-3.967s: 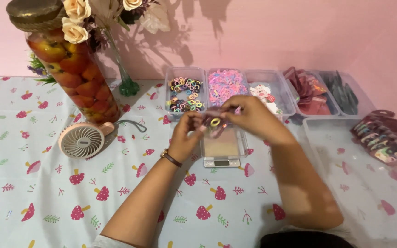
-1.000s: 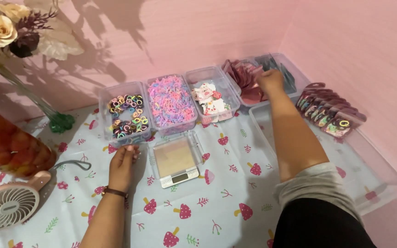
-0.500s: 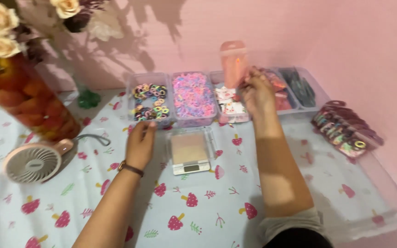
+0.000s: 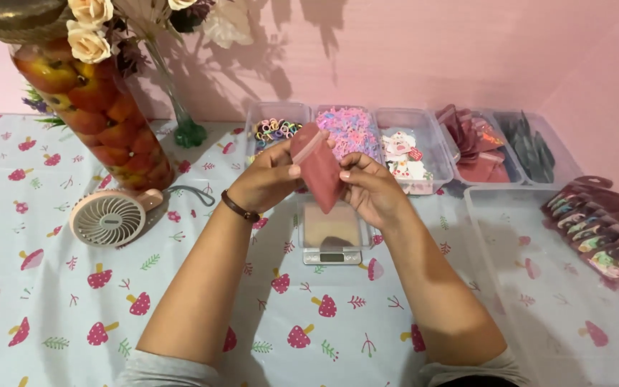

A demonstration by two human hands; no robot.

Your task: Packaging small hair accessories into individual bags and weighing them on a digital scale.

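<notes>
Pink zip pouch held upright between both hands, above small digital scale on tabletop. Left hand at 9 o'clock of pouch, fingers pinched on its upper edge. Right hand at 3 o'clock, fingertips closed on its side. Tray of pink-purple hair ties at 12 o'clock beyond pouch. Handheld fan lying well apart at 9 o'clock.

Pink pouch above scale, scale's small grey screen, filled packets far right
</notes>
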